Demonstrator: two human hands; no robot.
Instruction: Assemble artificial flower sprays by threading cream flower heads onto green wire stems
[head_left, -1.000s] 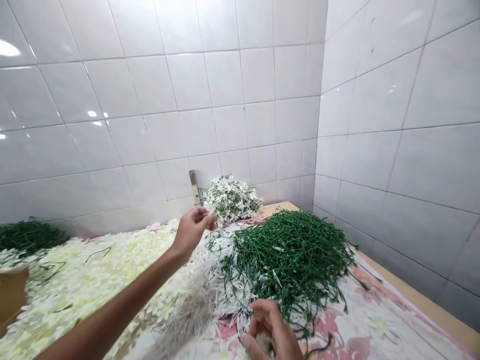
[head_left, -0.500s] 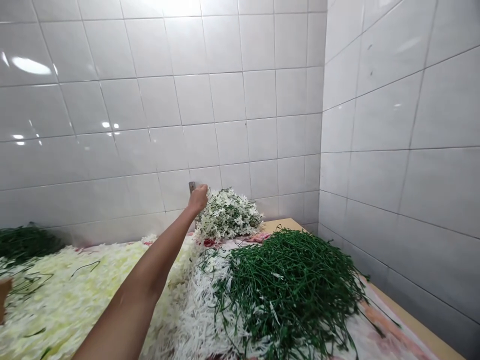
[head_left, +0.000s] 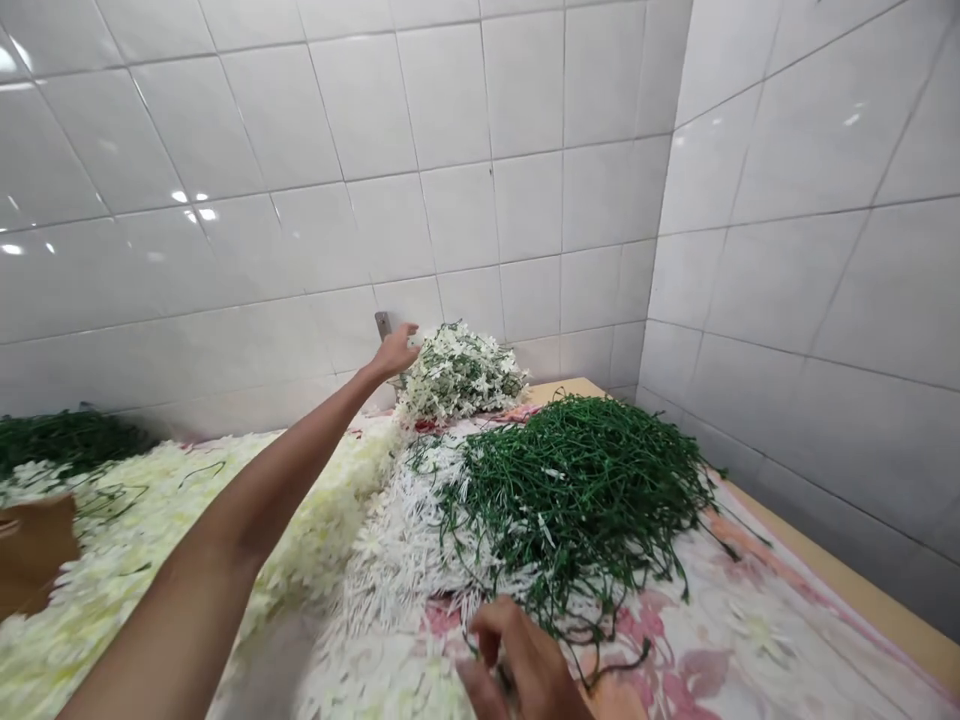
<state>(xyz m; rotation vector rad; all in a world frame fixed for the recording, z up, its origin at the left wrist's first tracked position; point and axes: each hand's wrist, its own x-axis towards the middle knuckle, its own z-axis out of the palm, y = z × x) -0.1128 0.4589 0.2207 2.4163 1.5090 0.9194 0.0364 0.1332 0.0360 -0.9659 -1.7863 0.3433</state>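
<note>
Your left hand (head_left: 394,352) has opened since the last frame, fingers spread, just beside the metal bracket (head_left: 383,325) on the tile wall (head_left: 487,150). Your right hand (head_left: 521,665) is back in view, curled at the edge of the green stems (head_left: 577,490) (cannot tell if gripping anything). White artificial flowers (head_left: 461,375) sit beyond, on a floral sheet (head_left: 750,630).

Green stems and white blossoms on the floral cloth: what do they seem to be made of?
The green stems look like plastic-coated wire: glossy, even strands holding loose curls. The white blossoms look artificial, probably matte fabric or thin plastic, given their identical shapes; the look leaves that open.
</note>
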